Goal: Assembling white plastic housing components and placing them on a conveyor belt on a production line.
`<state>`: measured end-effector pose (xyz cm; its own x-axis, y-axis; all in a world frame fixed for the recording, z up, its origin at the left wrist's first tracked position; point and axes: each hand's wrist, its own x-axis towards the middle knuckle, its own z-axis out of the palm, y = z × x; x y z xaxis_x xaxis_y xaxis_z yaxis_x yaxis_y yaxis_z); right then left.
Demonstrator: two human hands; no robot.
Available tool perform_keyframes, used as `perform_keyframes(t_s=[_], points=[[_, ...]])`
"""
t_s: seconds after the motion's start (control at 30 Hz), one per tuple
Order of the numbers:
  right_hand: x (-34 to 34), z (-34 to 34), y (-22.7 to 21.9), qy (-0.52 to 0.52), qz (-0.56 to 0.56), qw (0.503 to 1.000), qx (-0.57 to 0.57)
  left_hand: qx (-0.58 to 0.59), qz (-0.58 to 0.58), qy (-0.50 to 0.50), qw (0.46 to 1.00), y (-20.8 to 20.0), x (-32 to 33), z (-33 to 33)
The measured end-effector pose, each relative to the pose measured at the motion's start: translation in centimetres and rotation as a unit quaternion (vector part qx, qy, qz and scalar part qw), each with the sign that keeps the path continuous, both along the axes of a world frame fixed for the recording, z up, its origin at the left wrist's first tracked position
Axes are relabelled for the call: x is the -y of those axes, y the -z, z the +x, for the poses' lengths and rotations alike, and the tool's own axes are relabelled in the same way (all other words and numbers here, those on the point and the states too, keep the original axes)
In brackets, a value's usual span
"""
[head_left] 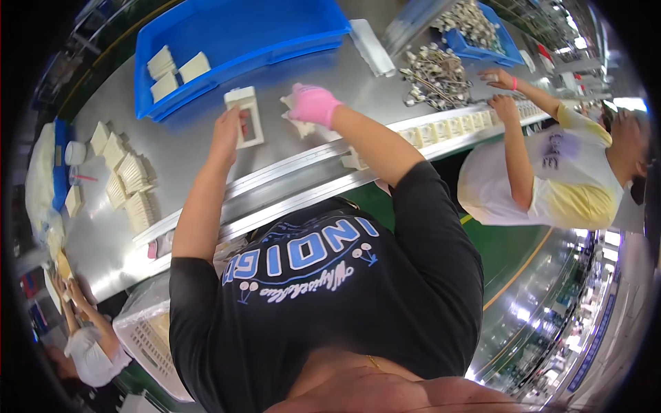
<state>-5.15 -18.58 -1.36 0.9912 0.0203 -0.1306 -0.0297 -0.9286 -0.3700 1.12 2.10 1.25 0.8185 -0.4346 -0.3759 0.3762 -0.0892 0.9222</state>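
Observation:
My left hand point(228, 135), bare, grips the left side of a white rectangular frame point(255, 128), which has an open middle and a solid top end. To its right is my right hand point(312, 106) in a pink glove, its fingers closed over a small white piece point(303, 129). Parts of that piece stick out to the left of and below the glove; its exact kind is hidden. Both hands are over the metal worktop point(200, 148), on the far side of the rail track point(289, 177).
Beyond my hands stands a blue bin point(241, 58) with white stacks inside. More white pieces point(127, 172) lie at the left. A heap of wired parts point(434, 76) and a blue tray point(506, 51) are at the right. Co-workers point(544, 168) point(96, 351) work on both sides.

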Motion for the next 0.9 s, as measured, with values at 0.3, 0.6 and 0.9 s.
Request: perform_keyframes(t_s=[0.3,0.6,0.9], points=[[-4.3,-5.3,-10.6,0.142,0.466,0.867,-0.101,0.024,-0.079,0.044,0.996,-1.0,2.4,-4.6],[-8.3,-5.3,-7.5,0.076,0.251,0.912,0.315,0.100,-0.217,0.045,0.970,-2.2,1.6,-5.5],[-7.9,-5.4,-8.7,0.070,0.251,0.935,0.242,0.130,-0.220,0.063,0.965,-0.3,2.0,-4.8]])
